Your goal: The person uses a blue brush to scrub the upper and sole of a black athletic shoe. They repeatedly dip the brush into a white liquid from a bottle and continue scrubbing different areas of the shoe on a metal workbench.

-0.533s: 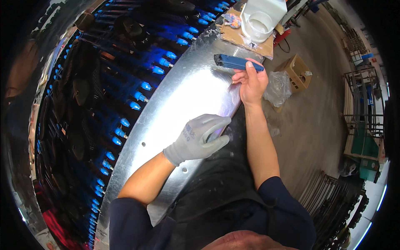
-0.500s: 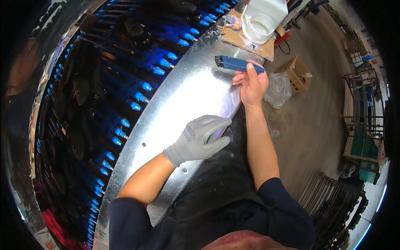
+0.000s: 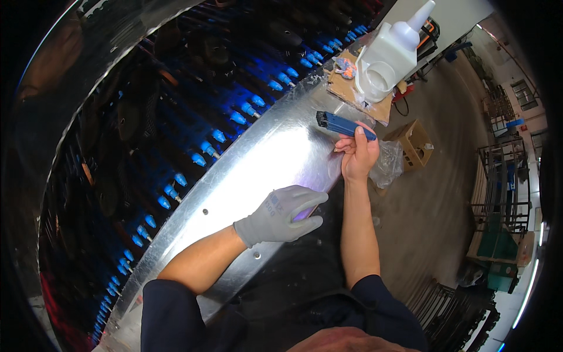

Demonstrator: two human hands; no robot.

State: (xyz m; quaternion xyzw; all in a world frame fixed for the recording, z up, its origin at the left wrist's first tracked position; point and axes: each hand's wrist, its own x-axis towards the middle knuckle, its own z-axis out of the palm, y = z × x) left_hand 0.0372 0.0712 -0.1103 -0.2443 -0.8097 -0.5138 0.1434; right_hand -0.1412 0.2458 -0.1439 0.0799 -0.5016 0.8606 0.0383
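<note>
The bundle of dark blue strips (image 3: 339,125) is at the table's far right, pinched between thumb and fingers of the right hand (image 3: 359,157), as it was in the earlier frame. The gloved left hand (image 3: 280,217) stays at the near right edge of the table (image 3: 252,176), thumb parted from its fingers. Farther off, the white bottle (image 3: 388,56) now shows its nozzle, the view having shifted.

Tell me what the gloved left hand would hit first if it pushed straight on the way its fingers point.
The left hand would probably meet the right forearm first; depth is unclear, so it might pass over or under.
</note>
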